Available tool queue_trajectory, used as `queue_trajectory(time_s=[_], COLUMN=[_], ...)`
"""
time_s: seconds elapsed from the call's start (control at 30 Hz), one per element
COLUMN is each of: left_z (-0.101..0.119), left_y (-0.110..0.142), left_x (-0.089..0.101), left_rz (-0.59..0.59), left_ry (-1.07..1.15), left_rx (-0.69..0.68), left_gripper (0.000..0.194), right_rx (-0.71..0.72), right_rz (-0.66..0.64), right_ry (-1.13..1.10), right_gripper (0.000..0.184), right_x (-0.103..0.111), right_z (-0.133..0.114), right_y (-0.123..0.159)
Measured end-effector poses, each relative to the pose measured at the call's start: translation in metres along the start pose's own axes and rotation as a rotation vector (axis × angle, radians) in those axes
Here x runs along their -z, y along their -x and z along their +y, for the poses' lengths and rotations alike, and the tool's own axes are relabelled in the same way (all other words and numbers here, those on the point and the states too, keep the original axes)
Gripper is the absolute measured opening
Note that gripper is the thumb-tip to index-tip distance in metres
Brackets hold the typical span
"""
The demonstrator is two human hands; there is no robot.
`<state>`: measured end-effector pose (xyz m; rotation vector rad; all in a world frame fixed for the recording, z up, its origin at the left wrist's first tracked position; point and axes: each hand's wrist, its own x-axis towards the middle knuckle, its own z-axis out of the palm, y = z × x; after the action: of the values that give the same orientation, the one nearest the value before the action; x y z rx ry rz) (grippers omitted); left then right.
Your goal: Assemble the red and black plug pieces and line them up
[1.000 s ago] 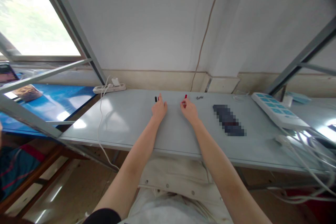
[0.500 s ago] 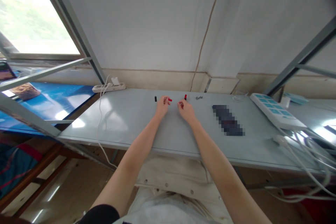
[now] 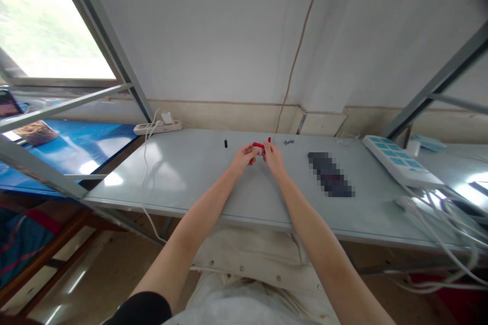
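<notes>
My left hand (image 3: 244, 157) is pinched round the left end of a small red cylinder (image 3: 258, 144), held level just above the table. The fingers of my right hand (image 3: 272, 156) close on the other end of it. Whether it is one piece or two end to end, I cannot tell. Right behind my right fingertips a second red piece (image 3: 269, 139) shows its top; its lower part is hidden. A small black cylinder (image 3: 225, 143) stands upright to the left of my hands. To the right lie several small metal bits (image 3: 288, 142), too small to make out.
The grey table (image 3: 206, 183) runs along the wall. A dark pixelated rectangle (image 3: 331, 175) lies right of my right arm. A white power strip (image 3: 158, 127) with a trailing cable sits at the left back, a larger white one (image 3: 402, 162) at the right, with cables below it.
My left hand has moved right with the red cylinder, bringing it to my right hand. My right hand has shifted slightly, and its fingers now meet the cylinder. The black cylinder stays put.
</notes>
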<state>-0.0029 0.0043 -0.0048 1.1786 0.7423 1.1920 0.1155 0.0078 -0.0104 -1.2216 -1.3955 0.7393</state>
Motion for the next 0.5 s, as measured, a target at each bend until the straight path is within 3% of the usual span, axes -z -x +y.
queue_trajectory(time_s=[0.3,0.5], left_z=[0.006,0.0087], left_y=[-0.0007,-0.0035], left_x=[0.0022,0.008], left_rz=[0.258,0.363], left_ry=[0.026,-0.12], left_rx=[-0.035,-0.098], left_gripper=[0.033,0.03], right_rx=[0.025,0.109], right_rz=[-0.011,-0.145], right_ry=[-0.032,0.217], right_gripper=[0.043,0.025], right_x=[-0.0029,0.0005], right_z=[-0.0004,-0.0013], right_y=[0.0004,0.0013])
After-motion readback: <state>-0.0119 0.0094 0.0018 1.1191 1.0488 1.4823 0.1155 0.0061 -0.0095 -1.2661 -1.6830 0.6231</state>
